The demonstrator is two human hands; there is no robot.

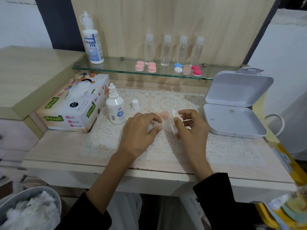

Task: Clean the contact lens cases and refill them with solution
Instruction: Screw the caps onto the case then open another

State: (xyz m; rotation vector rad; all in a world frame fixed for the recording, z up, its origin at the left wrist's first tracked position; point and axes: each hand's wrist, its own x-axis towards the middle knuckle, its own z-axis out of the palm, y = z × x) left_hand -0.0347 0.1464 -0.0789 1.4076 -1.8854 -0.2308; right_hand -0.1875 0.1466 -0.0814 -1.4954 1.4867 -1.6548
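On the lace mat (166, 100) lies a pale pink contact lens case (163, 125) with its lids off; a peach lid (163, 115) sits just behind it. My left hand (141, 131) pinches the case's left end between thumb and fingers. My right hand (189, 128) holds a crumpled white tissue (176, 121) against the case's right well. A small uncapped solution bottle (115, 107) stands to the left, its white cap (135, 104) beside it.
A tissue box (73, 103) sits at the left. An open white plastic box (232, 113) lies at the right. The glass shelf (116, 70) carries a large solution bottle (92, 40), several clear bottles (166, 50) and several closed lens cases (146, 66). A bin of used tissues (28, 211) is below left.
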